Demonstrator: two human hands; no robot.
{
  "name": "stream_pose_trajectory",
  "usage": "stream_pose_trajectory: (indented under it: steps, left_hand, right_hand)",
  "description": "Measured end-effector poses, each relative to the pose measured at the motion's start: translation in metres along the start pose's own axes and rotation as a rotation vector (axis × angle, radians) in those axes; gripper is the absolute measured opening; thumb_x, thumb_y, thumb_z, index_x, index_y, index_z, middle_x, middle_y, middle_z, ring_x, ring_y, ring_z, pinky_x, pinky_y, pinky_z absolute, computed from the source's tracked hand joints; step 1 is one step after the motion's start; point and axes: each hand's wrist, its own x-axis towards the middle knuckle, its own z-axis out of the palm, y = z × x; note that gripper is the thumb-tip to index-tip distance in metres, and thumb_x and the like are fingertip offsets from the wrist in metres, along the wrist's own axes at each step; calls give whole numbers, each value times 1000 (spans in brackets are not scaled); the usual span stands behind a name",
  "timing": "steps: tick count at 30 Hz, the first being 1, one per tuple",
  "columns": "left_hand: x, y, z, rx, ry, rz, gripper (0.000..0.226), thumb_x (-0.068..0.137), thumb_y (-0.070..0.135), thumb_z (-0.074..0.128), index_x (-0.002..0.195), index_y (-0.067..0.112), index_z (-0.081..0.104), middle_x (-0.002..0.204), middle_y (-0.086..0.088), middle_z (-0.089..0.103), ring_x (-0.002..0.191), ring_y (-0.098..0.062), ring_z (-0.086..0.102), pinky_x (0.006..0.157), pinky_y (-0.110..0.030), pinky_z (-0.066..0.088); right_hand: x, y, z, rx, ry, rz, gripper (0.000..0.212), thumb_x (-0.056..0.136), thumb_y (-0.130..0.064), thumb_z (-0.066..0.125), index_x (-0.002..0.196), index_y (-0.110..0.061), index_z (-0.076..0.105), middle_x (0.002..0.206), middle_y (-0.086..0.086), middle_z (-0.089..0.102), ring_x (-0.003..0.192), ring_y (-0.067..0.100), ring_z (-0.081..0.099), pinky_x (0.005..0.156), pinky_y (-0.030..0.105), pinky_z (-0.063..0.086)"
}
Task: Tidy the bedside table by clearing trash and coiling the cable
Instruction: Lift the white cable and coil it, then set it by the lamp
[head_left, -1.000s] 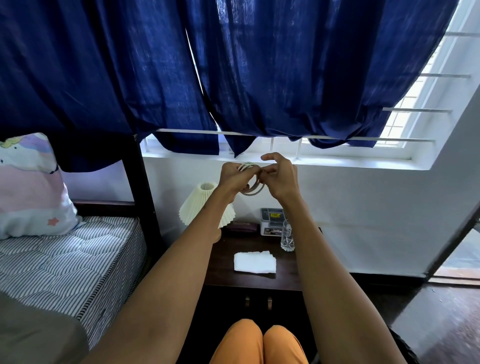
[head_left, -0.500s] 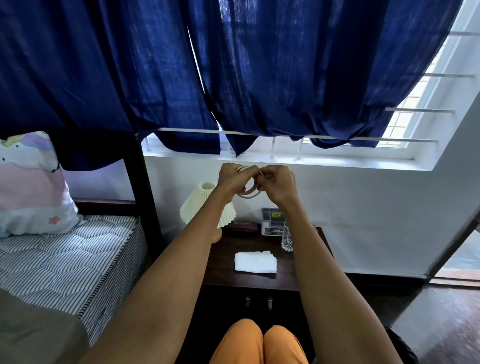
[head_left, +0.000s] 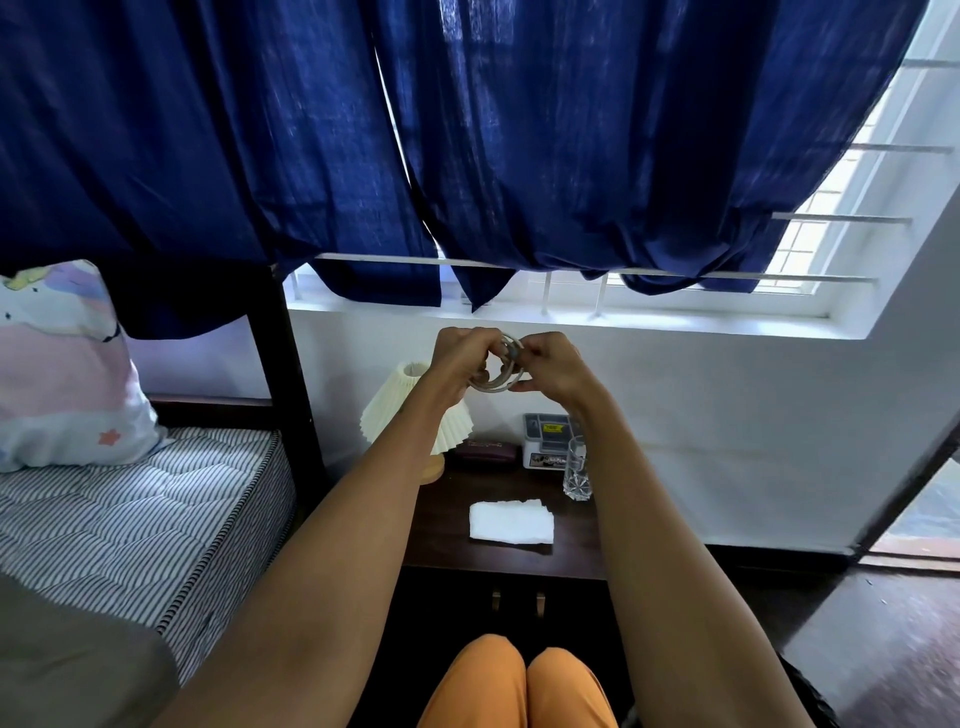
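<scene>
Bed, left: striped mattress, out of the work.
Bench, dark wood, below yr arms: carries lamp, glass and white tissue, the tissue prob. the trash left to clear.
Left hand: fingers closed round the loops so they can't spring apart.
Right hand: fingers pinched on the loose end, likely tucking it in.
Cable: small coil, held up betw. yr hands, well above the bench for a clear view.

Dim room, daylight from window behind curtain; wide-angle edge bending; sharp focus.
</scene>
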Motion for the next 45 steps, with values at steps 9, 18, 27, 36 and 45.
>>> stream_pose_trajectory:
  steps: [9, 18, 27, 36, 45]
  left_hand:
    - [1, 3, -1, -252, -94, -131, 26, 74, -1, 41, 53, 12, 36, 33, 6, 29, 29, -7, 21, 35, -15, 21]
    - [0, 4, 7, -269, -211, -171, 16, 71, 12, 37, 56, 10, 42, 43, -1, 40, 37, -11, 29, 39, -17, 24]
    - [8, -5, 12, -192, -53, -91, 14, 82, 7, 56, 70, 9, 62, 59, -1, 43, 51, -10, 38, 49, -22, 37]
    - [11, -23, -2, -62, -60, -197, 7, 85, 9, 63, 88, 3, 60, 72, -6, 57, 64, -16, 55, 65, -29, 48]
    - [7, -66, -26, -72, -66, -344, 7, 84, -8, 55, 84, -1, 58, 77, -15, 63, 69, -22, 64, 66, -34, 58]
  right_hand:
    - [-3, -2, -9, 359, -73, 100, 15, 96, -4, 48, 87, -11, 58, 85, 9, 62, 79, 22, 62, 79, 40, 55]
    - [-3, 3, -2, 584, -37, 144, 15, 96, -6, 47, 85, -10, 57, 80, 7, 61, 74, 18, 59, 68, 33, 52]
    - [0, 14, 3, 591, 107, 148, 17, 96, -2, 43, 97, -6, 60, 92, 13, 64, 79, 23, 63, 63, 32, 55]
    - [-4, 29, 4, 625, 95, 206, 27, 83, 10, 61, 106, -2, 56, 83, 12, 64, 75, 21, 64, 61, 25, 55]
    - [3, 77, 36, 529, 199, 357, 15, 77, 3, 73, 85, -5, 63, 82, 14, 66, 69, 21, 65, 71, 30, 58]
